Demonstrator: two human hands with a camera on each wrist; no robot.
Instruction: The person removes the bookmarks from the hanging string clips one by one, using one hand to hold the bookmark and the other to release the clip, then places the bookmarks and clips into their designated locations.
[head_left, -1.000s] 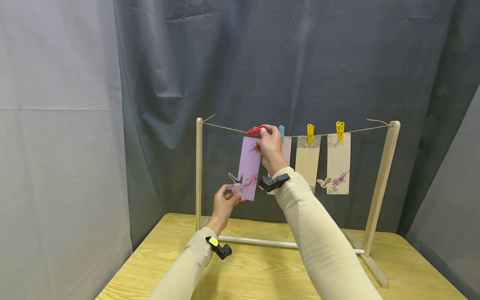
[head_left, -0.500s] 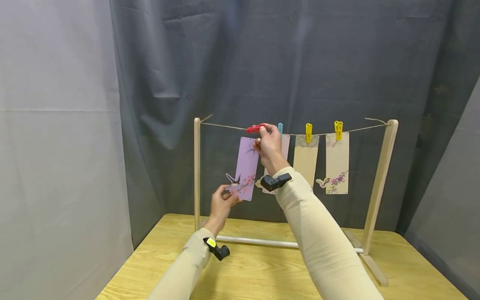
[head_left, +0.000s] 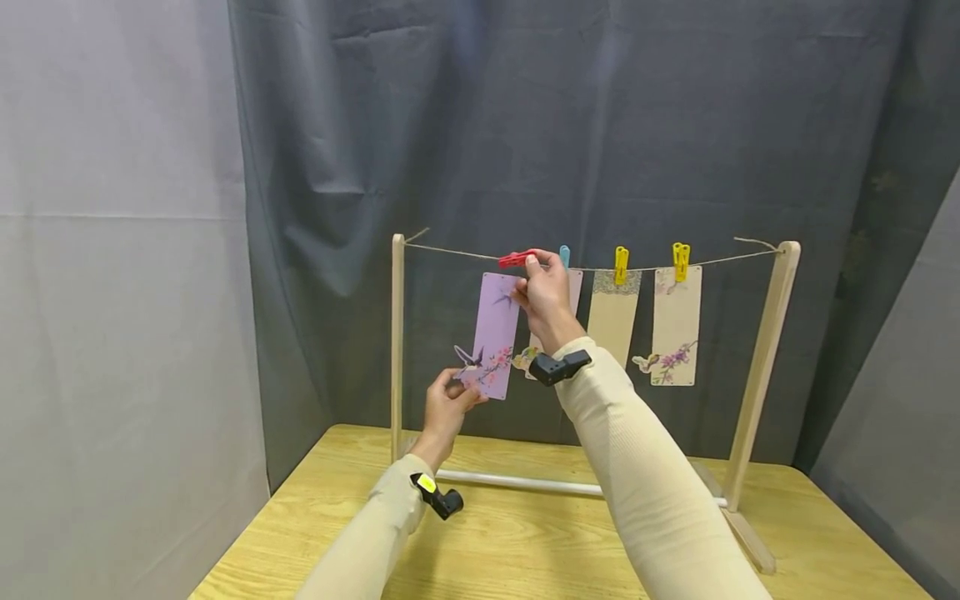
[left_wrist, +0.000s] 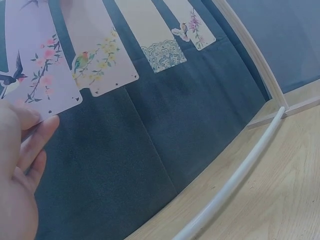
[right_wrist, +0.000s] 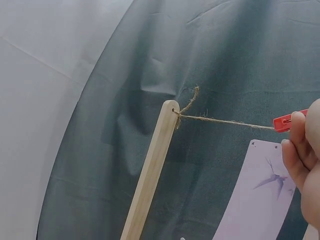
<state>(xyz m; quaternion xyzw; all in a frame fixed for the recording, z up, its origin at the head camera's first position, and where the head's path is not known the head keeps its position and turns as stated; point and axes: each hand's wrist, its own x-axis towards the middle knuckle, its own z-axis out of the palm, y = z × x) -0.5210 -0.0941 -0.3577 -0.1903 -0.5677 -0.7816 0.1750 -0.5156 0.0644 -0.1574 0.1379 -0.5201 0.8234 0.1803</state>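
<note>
While the left hand [head_left: 444, 410] is pinching the purple card's [head_left: 495, 335] bottom corner, the right hand [head_left: 546, 292] is squeezing the red clothespin [head_left: 516, 259] at the twine [head_left: 450, 252].

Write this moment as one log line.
left hand: pinches purple card bottom | right hand: holds red clip at string

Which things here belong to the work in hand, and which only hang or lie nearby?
In hand:
- purple card, bottom corner pinched by left hand
- red peg, held by right hand
- string

Nearby only:
- three other cards, e.g.
- blue peg
- yellow pegs
- table
</note>
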